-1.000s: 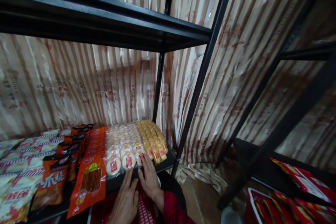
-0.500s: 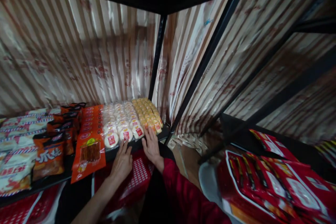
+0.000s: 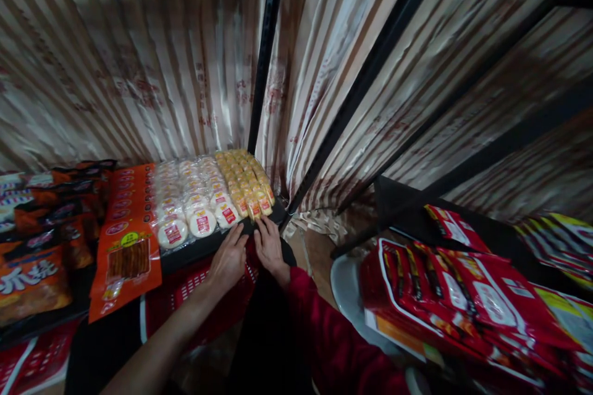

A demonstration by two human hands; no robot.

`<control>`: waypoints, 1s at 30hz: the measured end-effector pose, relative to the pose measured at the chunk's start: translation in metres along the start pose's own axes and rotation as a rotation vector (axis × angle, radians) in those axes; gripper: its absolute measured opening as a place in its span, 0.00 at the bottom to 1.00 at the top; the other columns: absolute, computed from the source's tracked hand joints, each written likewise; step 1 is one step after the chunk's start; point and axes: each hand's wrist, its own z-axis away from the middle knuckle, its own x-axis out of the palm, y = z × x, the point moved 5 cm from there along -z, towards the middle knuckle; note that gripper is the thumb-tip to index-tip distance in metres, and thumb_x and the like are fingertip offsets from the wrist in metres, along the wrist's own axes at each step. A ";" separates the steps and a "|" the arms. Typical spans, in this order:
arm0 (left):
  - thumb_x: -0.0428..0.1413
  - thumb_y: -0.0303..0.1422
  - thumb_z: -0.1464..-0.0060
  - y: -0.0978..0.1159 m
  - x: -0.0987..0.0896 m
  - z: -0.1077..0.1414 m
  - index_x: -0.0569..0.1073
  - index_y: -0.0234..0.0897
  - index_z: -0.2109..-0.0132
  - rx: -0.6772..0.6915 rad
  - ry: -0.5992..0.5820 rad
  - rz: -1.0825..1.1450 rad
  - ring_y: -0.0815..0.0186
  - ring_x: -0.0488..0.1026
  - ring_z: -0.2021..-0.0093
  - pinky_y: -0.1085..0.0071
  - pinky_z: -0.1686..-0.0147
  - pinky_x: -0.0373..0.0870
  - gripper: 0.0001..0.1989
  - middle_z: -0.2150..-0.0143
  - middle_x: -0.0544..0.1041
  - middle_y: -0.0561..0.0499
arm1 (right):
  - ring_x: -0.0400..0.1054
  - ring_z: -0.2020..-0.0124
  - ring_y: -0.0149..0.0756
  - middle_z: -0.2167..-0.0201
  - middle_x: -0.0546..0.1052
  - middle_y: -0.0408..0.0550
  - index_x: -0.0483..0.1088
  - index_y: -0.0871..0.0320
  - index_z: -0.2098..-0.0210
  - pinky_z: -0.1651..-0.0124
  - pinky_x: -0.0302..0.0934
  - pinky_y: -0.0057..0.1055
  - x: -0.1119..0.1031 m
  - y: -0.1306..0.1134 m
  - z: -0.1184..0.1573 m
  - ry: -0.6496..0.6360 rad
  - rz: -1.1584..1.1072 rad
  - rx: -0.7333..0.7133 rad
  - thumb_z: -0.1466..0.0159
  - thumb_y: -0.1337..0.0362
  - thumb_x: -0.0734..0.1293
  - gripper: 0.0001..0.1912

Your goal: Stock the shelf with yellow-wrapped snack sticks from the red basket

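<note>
My left hand [image 3: 228, 259] is at the front edge of the black shelf [image 3: 185, 257], just below the round white packaged snacks [image 3: 202, 222]. Its fingers are stretched forward and slightly bent, with nothing seen in them. Beside it, my right hand [image 3: 269, 249] has its fingers extended at the front ends of the small yellow wrapped snacks [image 3: 252, 207]. Whether those fingertips press on the wrappers or only on the shelf edge, I cannot tell. Both snack kinds lie in tidy rows running back to the curtain.
Left of the white rows lie a flat orange pack [image 3: 127, 241] and several orange-and-black bags [image 3: 34, 278]. A red basket [image 3: 194, 287] sits under the shelf. On the right, a red box [image 3: 384, 284] holds red packets [image 3: 486, 302]. A black post [image 3: 265, 55] rises behind the shelf.
The view has tilted down and turned right, so the shelf sits further left. My right hand has drawn back from on top of the yellow snacks to their front; my left has shifted rightward, closer to it.
</note>
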 end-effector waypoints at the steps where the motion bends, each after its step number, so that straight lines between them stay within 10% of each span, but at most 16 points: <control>1: 0.44 0.21 0.46 0.002 0.002 -0.003 0.70 0.25 0.48 -0.009 -0.012 0.012 0.56 0.55 0.36 0.58 0.38 0.57 0.20 0.37 0.61 0.35 | 0.56 0.43 0.43 0.45 0.66 0.57 0.64 0.62 0.44 0.41 0.55 0.46 0.000 0.000 -0.001 -0.003 -0.004 0.001 0.33 0.64 0.53 0.21; 14: 0.43 0.20 0.48 0.014 0.017 -0.038 0.67 0.24 0.45 -0.047 -0.099 -0.016 0.59 0.57 0.36 0.62 0.38 0.58 0.23 0.39 0.64 0.36 | 0.61 0.55 0.41 0.59 0.70 0.53 0.64 0.57 0.43 0.48 0.58 0.41 -0.002 0.009 -0.010 -0.050 -0.005 0.042 0.33 0.65 0.53 0.21; 30: 0.44 0.20 0.50 0.009 0.024 -0.050 0.66 0.26 0.44 -0.098 -0.095 0.003 0.62 0.62 0.39 0.66 0.40 0.60 0.25 0.40 0.66 0.38 | 0.60 0.48 0.41 0.51 0.71 0.56 0.66 0.63 0.46 0.44 0.56 0.40 -0.002 0.012 -0.010 -0.016 -0.077 0.041 0.33 0.63 0.52 0.21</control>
